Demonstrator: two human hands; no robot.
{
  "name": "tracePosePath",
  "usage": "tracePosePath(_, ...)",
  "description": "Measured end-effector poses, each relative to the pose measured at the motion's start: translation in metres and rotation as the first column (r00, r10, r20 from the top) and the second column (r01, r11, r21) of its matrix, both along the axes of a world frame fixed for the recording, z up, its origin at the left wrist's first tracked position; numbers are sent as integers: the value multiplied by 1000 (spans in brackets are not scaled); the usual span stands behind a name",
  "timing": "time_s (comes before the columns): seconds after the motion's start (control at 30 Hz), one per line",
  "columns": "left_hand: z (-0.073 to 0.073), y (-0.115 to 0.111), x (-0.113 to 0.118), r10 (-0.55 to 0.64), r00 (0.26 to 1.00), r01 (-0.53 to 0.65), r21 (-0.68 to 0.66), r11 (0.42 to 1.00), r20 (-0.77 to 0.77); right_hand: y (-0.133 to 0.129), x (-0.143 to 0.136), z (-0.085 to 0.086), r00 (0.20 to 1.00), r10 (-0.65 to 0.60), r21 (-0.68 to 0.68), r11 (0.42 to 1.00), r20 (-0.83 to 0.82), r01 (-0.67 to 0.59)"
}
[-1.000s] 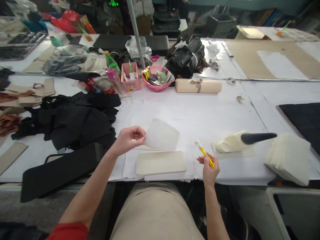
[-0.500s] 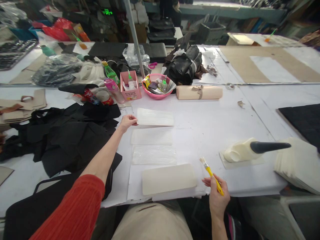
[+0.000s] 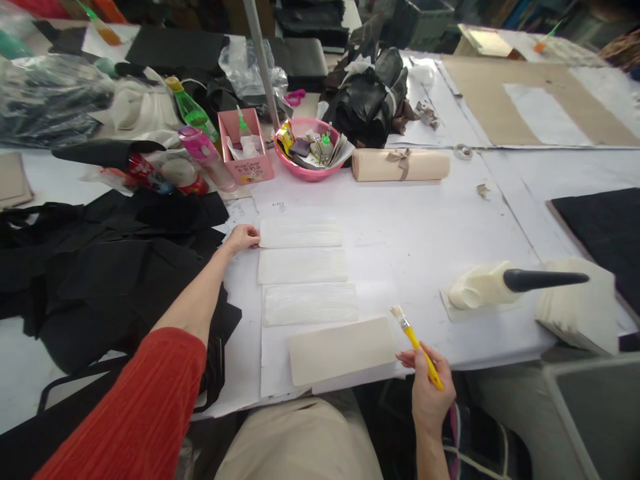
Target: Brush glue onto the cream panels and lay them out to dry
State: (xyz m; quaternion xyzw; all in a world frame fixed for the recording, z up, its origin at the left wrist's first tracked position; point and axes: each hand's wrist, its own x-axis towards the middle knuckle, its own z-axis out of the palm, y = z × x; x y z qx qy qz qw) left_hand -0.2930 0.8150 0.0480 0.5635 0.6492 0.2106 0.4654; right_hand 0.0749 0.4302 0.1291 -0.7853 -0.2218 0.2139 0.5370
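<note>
My left hand (image 3: 244, 237) pinches the left end of the farthest glossy whitish panel (image 3: 303, 233), which lies flat on the white-covered table. Two similar wet-looking panels lie in a column below it, a middle one (image 3: 303, 265) and a nearer one (image 3: 310, 304). Closest to me is a matte cream panel (image 3: 343, 350), set at a slight tilt. My right hand (image 3: 434, 387) holds a yellow-handled paintbrush (image 3: 419, 350), bristles pointing up and left, just right of the matte panel. Nothing touches the bristles.
At right lie a cream bottle with a black nozzle (image 3: 483, 287) and a stack of cream panels (image 3: 577, 307). Black cut pieces (image 3: 125, 267) cover the left side. Farther back are a pink basket (image 3: 314, 175), a pink box (image 3: 250, 170) and a tied beige roll (image 3: 380, 165).
The farthest panel, raised slightly at its near edge before, now lies flat, a little further left with my left hand. The view has tilted down. My right hand keeps holding the brush.
</note>
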Motion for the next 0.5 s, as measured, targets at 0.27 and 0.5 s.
tracePosePath(0.27,-1,-1,-4,42,999,-41,-95,995,8,-11,-27,-2,998,35,5,999,-59,-35)
tracePosePath(0.5,10,-31,-5,243,963,-251,-56,966,-118,-15,-46,-5,965,220,57,975,-140,-214)
